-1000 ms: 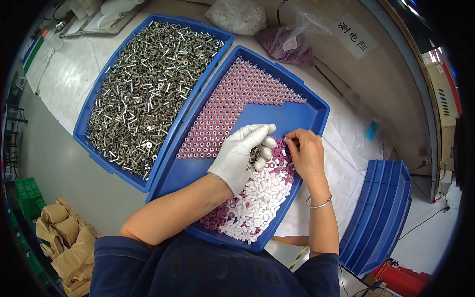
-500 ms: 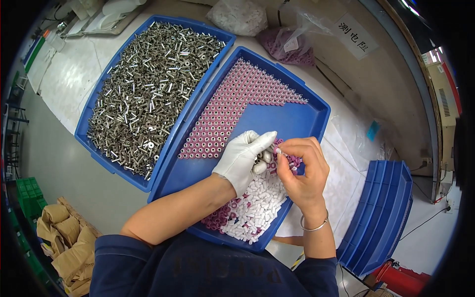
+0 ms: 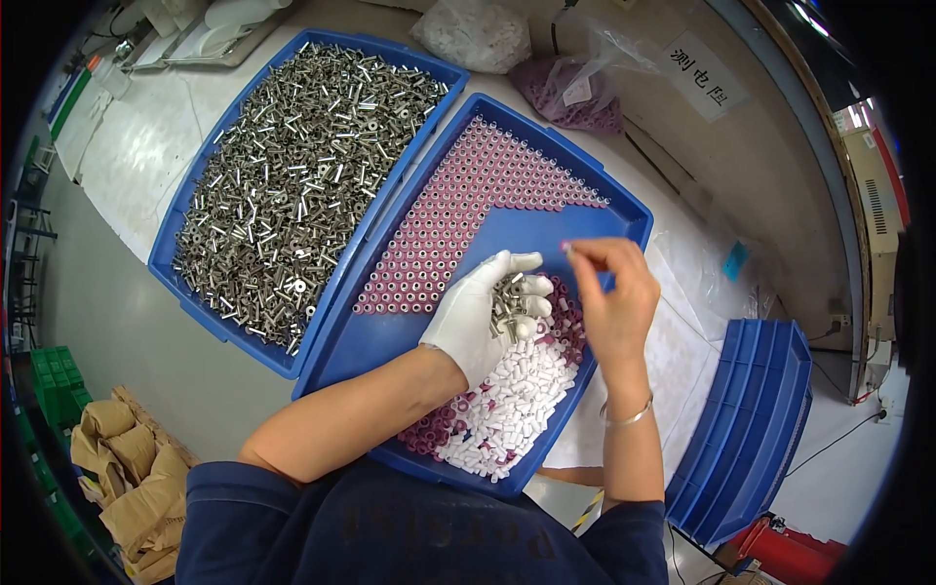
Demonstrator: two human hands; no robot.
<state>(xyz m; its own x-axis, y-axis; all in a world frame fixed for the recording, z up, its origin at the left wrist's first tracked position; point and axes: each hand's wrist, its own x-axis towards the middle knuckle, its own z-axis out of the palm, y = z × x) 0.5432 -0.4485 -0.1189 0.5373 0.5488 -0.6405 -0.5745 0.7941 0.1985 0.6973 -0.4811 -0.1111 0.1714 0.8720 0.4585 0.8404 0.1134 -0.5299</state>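
Note:
My left hand [image 3: 475, 317], in a white glove, is cupped over the blue tray [image 3: 331, 369] with a small bunch of metal tubular pins [image 3: 507, 302] in its palm. My bare right hand [image 3: 617, 292], with a bangle on its wrist, is raised to the right of it. Its thumb and forefinger pinch a tiny part with a purple ring [image 3: 565, 247]; its other end is hidden by the fingers. Below the hands lie loose white sleeves [image 3: 522, 400] and purple rings [image 3: 429, 429]. Upright purple-ringed assemblies [image 3: 429, 224] stand in close rows along the tray's far and left sides.
Left of this tray, a second blue tray [image 3: 166, 249] holds a heap of metal pins [image 3: 283, 185]. Bags of white parts [image 3: 473, 37] and purple parts [image 3: 570, 93] lie behind. Stacked blue trays [image 3: 746, 424] stand at the right, beside the table.
My right hand has moved up and away from my left hand, carrying the small part. The left hand's fingers have opened out, showing more of the pins in the palm.

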